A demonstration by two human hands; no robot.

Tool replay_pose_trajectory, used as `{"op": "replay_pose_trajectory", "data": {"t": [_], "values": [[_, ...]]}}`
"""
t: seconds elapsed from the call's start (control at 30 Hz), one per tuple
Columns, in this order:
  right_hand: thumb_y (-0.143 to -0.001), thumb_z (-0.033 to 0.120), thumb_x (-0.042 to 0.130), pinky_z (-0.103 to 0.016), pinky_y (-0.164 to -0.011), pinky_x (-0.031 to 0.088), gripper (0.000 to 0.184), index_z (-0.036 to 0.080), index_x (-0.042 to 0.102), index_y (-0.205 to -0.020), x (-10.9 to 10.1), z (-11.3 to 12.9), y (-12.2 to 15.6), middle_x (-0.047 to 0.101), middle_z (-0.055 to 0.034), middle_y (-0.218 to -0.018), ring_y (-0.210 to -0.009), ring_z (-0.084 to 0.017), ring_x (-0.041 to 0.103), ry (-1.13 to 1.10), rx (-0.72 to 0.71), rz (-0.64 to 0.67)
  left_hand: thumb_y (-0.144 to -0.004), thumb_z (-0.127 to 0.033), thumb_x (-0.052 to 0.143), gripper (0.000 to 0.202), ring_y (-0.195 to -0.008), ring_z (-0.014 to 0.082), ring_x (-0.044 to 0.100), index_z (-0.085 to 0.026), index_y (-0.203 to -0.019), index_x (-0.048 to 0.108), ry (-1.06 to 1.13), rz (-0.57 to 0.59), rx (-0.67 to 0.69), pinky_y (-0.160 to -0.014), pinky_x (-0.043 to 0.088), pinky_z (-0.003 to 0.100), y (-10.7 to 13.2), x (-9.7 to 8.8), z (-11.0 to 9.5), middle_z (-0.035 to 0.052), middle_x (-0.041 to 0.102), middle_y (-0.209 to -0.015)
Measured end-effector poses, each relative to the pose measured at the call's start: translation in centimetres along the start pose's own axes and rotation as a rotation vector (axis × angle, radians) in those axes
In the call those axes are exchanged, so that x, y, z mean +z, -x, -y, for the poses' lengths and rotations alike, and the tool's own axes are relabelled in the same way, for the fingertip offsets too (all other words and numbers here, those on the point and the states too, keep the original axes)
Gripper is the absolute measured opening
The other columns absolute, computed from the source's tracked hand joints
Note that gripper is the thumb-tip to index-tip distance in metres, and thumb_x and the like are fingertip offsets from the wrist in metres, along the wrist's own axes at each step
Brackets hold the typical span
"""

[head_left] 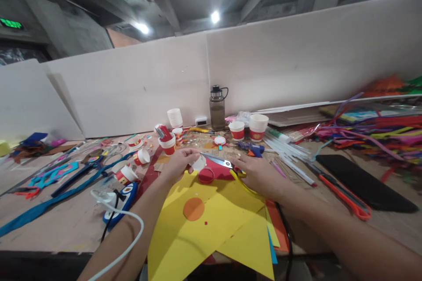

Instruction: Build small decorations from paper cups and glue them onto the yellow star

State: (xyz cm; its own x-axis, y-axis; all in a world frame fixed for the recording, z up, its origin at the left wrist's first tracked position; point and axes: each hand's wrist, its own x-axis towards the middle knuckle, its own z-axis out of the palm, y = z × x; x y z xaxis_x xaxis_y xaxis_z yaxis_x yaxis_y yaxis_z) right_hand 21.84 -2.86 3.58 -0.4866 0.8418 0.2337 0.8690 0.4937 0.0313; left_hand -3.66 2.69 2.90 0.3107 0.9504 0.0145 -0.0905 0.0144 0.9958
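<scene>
Between the thumb and fingers of my left hand [180, 166] is a small white piece of paper [199, 163]. My right hand [255, 174] grips a pair of scissors [218, 160] with yellow handles, and its blades point left toward the white piece. Whether the blades touch the paper, I cannot tell. Just below the scissors is a red round piece [206, 175] with a raised-looking rim. Yellow paper sheets [214, 221] lie under both hands, with an orange paper circle [194, 209] on top.
Paper cups [259, 128] and a water bottle [217, 109] stand at the back. A glue gun [252, 148] lies behind my right hand. To the right are an orange cutter [344, 196] and a black phone-like slab [365, 182]. A power strip [122, 202] with cables sits left.
</scene>
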Motion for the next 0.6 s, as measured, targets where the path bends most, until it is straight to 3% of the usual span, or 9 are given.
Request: {"op": "replay_pose_trajectory", "data": {"t": [0.27,0.4,0.6], "values": [[-0.083,0.02,0.05,-0.031,-0.076,0.047,0.043,0.021,0.06,-0.125,0.3,0.0,0.3,0.069,-0.0121,-0.108,-0.092,-0.024,0.065,-0.131,0.047,0.0,-0.068,-0.035,0.075,0.03,-0.045,0.0046,0.048,-0.012,-0.086,0.068,0.058,0.062,-0.052,-0.035,0.03,0.014,-0.2,-0.7,0.1,0.001,0.062,-0.063],[-0.083,0.023,0.05,-0.029,-0.079,0.047,0.04,0.021,0.062,-0.122,0.6,0.0,-0.1,0.07,-0.0108,-0.11,-0.098,-0.024,0.065,-0.24,0.205,0.016,-0.065,-0.035,0.078,0.033,-0.051,0.0066,0.054,-0.013,-0.086,0.065,0.081,0.018,-0.022,-0.039,0.038,0.015,-0.2,-0.7,-0.1,0.002,0.064,-0.069],[-0.081,0.032,0.054,-0.033,-0.071,0.047,0.033,0.017,0.064,-0.109,1.4,0.6,-0.7,0.07,-0.0154,-0.099,-0.088,-0.027,0.067,-0.098,0.354,0.119,-0.065,-0.028,0.078,0.031,-0.056,0.0095,0.058,-0.013,-0.087,0.061,0.188,-0.099,-0.039,-0.043,0.047,0.018,-0.3,-0.2,0.1,0.0022,0.065,-0.073]]}}
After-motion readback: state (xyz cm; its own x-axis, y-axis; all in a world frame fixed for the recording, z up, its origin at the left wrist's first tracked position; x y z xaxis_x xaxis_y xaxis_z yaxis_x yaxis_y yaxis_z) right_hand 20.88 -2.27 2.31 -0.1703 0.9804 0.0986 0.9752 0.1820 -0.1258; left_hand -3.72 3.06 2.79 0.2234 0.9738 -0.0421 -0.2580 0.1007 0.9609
